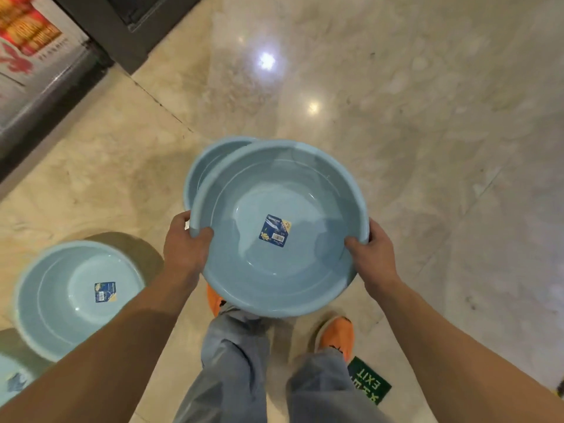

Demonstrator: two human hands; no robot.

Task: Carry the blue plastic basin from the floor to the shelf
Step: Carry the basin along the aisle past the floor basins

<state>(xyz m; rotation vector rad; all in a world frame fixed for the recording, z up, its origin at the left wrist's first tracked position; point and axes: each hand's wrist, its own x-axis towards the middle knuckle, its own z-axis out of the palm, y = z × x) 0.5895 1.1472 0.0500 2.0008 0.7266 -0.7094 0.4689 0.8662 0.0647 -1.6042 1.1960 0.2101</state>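
The blue basin point(279, 230), held clear of the floor point(427, 132) before the person's legs, looks light, stiff and smooth, so the left hand point(186, 245) and right hand point(370, 254) clasping opposite rims suit it.

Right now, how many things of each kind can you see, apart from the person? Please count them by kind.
Blue basins: 4 (one held by left hand and right hand, one behind it, one on the floor, one at the lower left edge)
Green exit signs on the floor: 1
Total: 5
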